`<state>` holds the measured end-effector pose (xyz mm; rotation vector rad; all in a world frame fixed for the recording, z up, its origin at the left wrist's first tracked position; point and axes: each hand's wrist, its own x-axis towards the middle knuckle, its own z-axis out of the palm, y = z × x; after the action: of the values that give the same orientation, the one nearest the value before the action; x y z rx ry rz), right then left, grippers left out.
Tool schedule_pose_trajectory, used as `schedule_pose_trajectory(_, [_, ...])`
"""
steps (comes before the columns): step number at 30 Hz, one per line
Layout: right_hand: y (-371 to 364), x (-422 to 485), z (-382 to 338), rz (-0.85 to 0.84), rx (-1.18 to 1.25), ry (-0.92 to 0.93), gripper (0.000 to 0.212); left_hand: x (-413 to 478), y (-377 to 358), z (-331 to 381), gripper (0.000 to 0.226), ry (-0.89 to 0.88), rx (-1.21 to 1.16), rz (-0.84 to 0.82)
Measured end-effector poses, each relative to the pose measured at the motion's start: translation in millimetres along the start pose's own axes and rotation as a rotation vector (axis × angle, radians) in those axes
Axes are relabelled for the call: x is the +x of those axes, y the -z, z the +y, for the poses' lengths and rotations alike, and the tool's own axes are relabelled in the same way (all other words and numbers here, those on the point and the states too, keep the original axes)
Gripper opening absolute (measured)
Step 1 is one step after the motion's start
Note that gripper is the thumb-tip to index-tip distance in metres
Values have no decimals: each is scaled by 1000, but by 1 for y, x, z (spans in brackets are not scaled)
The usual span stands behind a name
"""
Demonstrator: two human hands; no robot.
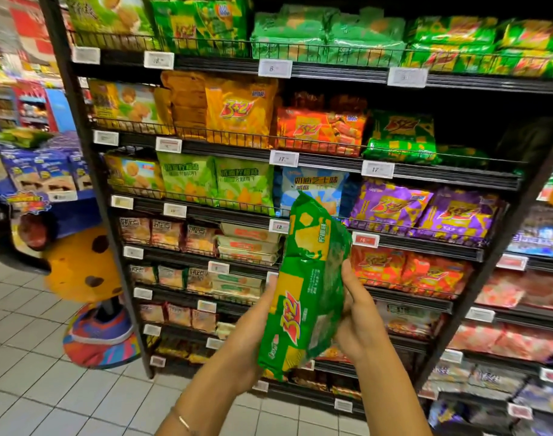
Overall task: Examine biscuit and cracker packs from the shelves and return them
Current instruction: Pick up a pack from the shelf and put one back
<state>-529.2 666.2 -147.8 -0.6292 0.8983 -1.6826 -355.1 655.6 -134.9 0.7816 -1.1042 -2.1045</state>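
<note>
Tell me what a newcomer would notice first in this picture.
First, the green biscuit pack, held upright in the centre by the left hand and the right hand. Behind it, the dark shelf rack is full of colourful packs. A spotted orange figure stands at left.

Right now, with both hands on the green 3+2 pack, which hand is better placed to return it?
Probably the right. The right hand holds the green 3+2 pack on the side nearer the matching green packs, up and to the right; the left hand would have to reach across.
</note>
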Motion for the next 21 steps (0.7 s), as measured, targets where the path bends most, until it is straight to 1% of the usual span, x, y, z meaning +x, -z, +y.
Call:
schedule_pose_trajectory(3, [-6,-3,4,38,-10,-75,44,0,9,16,66,-80,-39,-55])
schedule_pose_trajectory(6, [-10,-3,4,51,-61,-94,40,-1,12,20,65,-102,-23,-93])
schedule_pose_trajectory(11, [-13,-3,-3,89,-112,-125,36,1,11,21,67,-100,-52,-96])
schedule_pose_trajectory(13, [-8,0,-3,107,-113,-132,32,3,14,20,71,-76,-41,-72])
schedule_pose_trajectory(16, [4,3,-7,156,-117,-123,40,12,23,22,64,-78,25,-12])
schedule_pose_trajectory(18, [13,3,-9,220,-124,-127,29,11,24,26,59,-121,70,30])
schedule_pose_trajectory(19, [16,2,-11,225,-130,-133,24,9,24,28,62,-127,83,19])
schedule_pose_trajectory(21, [22,1,-13,196,-133,-140,26,11,28,30,76,-115,88,48])
